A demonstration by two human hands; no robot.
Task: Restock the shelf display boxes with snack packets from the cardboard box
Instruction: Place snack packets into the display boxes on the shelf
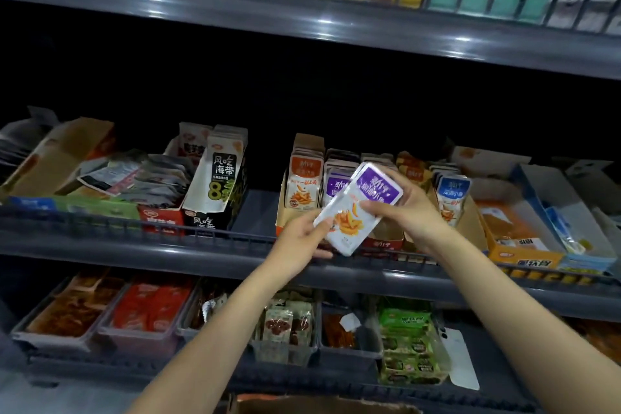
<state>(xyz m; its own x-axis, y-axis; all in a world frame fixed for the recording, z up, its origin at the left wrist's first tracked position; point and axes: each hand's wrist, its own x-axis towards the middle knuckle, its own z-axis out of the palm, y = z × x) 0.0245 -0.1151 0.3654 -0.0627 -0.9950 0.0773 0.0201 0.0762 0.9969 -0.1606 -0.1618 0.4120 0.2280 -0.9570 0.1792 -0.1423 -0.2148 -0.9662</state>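
Both hands hold a tilted stack of white snack packets with purple tops (pixel 358 208) in front of the middle shelf. My left hand (pixel 302 239) grips the stack's lower end. At the upper right side my right hand (pixel 408 208) pinches it, thumb across the front. Just behind stands a cardboard display box (pixel 383 242) with upright rows of orange-topped packets (pixel 304 183), purple-topped ones and blue-topped packets (pixel 452 193). The rim of the brown cardboard box (pixel 322 405) shows at the bottom edge.
The middle shelf's wire front rail (pixel 134 222) runs across. Black-and-white kelp packets (pixel 218 178) and loose silver pouches (pixel 148 178) lie to the left; orange and blue open boxes (pixel 524 232) sit to the right. Bins of snacks fill the lower shelf (pixel 437 279).
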